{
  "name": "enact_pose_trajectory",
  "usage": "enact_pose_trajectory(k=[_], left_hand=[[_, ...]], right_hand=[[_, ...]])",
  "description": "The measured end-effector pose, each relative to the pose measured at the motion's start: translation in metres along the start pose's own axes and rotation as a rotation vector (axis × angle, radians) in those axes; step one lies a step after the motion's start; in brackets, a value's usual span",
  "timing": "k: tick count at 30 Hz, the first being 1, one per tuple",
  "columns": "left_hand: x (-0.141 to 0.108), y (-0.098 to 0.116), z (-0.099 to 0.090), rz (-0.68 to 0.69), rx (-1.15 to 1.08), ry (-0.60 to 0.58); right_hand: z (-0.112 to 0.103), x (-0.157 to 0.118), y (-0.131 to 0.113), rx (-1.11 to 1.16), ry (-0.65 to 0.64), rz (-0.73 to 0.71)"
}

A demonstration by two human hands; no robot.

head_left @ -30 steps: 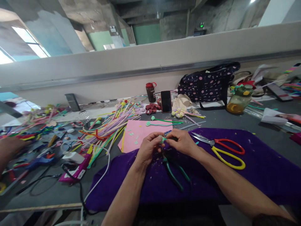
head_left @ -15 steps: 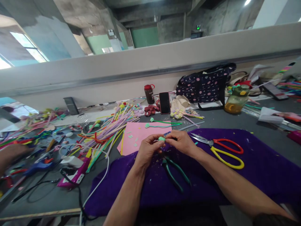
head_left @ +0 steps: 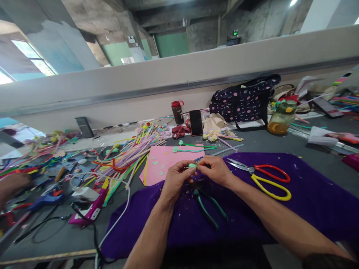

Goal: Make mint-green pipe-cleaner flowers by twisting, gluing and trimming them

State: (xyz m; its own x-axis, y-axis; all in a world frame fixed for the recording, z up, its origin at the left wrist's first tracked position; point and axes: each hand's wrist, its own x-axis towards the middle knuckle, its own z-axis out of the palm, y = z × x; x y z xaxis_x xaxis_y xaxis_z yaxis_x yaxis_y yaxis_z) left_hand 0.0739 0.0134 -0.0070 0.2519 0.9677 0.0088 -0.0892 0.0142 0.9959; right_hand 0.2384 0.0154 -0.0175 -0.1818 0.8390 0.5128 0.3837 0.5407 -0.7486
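Note:
Between thumb and fingers my left hand [head_left: 177,175] pinches a small mint-green fuzzy flower bud [head_left: 192,166], which looks made of pipe cleaner. My right hand [head_left: 215,169] is closed at the bud's right side, its thumb and forefinger pressed together against it; the exact spot they grip is hidden. Just below the hands, pliers [head_left: 209,207] with dark green handles lie on a purple cloth [head_left: 246,220]. To the right rest scissors [head_left: 259,173] with one red and one yellow handle. Beyond my hands, two finished green-stemmed pieces [head_left: 186,150] lie by a pink sheet [head_left: 161,158] dotted with green scraps.
A heap of pipe cleaners [head_left: 137,145] spreads at the left, beside a magenta glue gun [head_left: 89,211] with cords. Another person's hand [head_left: 14,186] is at the far left. A phone [head_left: 196,122], a red-lidded bottle [head_left: 177,113], a patterned bag [head_left: 244,101] and a green bottle [head_left: 282,117] stand behind.
My hands stay nearly in place, fingers shifting slightly around the green bud. The other person's hand at the far left has moved a little to the left.

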Motion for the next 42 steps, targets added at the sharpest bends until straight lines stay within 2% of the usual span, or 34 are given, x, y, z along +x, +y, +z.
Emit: enact_pose_trajectory(k=[7, 10, 13, 17, 23, 27, 31, 35, 42], left_hand=[[-0.0008, 0.0015, 0.0002, -0.009, -0.001, -0.003], [-0.0011, 0.0019, 0.0014, 0.002, -0.016, -0.013], [-0.0011, 0.0022, 0.0014, 0.007, -0.001, -0.026], [0.0006, 0.0008, -0.0014, 0.021, 0.058, -0.022], [0.0033, -0.001, -0.0025, 0.011, 0.043, 0.068], [0.0037, 0.0001, -0.0044, -0.008, -0.035, 0.082], [0.0042, 0.0003, -0.0073, -0.057, -0.138, 0.021], [0.0049, -0.0017, -0.006, -0.06, -0.133, -0.015], [0.0046, -0.0064, -0.0008, -0.07, -0.08, 0.029]], right_hand=[[0.0006, -0.0007, -0.0013, 0.008, 0.02, -0.01], [0.0023, -0.0008, -0.0016, 0.011, 0.03, 0.029], [0.0028, -0.0006, -0.0013, 0.019, -0.003, 0.07], [0.0005, -0.0007, -0.0013, -0.009, -0.079, 0.029], [0.0033, -0.0038, -0.0038, -0.093, -0.138, -0.003], [0.0064, -0.0044, -0.0012, -0.127, -0.08, -0.007], [0.0037, -0.0046, -0.0007, -0.112, 0.016, -0.053], [0.0023, -0.0061, -0.0021, -0.126, -0.006, -0.126], [0.0066, -0.0086, 0.0029, -0.233, 0.002, -0.174]])
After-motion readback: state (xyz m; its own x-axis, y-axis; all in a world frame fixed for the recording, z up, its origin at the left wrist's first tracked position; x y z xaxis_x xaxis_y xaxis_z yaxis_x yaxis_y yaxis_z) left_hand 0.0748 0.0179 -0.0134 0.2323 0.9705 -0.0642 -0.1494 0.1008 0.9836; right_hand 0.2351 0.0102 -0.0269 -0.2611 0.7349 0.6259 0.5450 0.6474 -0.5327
